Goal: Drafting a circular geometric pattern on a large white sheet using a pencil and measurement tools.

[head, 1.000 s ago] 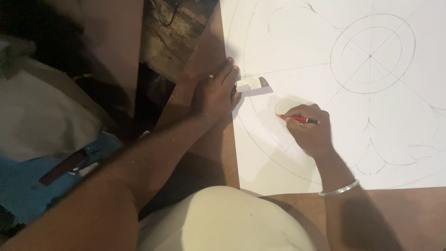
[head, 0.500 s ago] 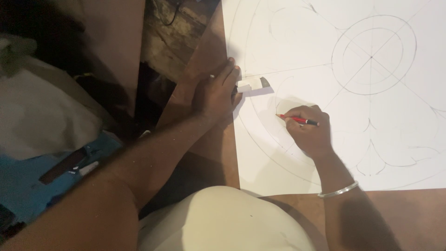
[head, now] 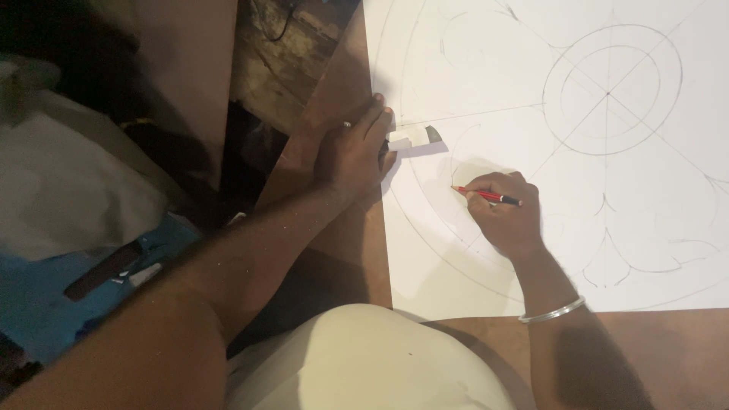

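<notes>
Right hand (head: 510,216) pinches the red pencil (head: 486,196), tip on the white sheet (head: 531,61); left hand (head: 351,156) lies flat, fingers loosely touching the eraser (head: 414,140); a slipping sheet could skew the curve

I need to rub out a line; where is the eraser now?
In the head view, the white eraser lies on the paper's left edge, under the left hand's fingertips, up-left of the right hand's red pencil.

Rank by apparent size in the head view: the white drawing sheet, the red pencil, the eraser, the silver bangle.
1. white drawing sheet
2. red pencil and silver bangle: look alike in length, unranked
3. eraser
</notes>
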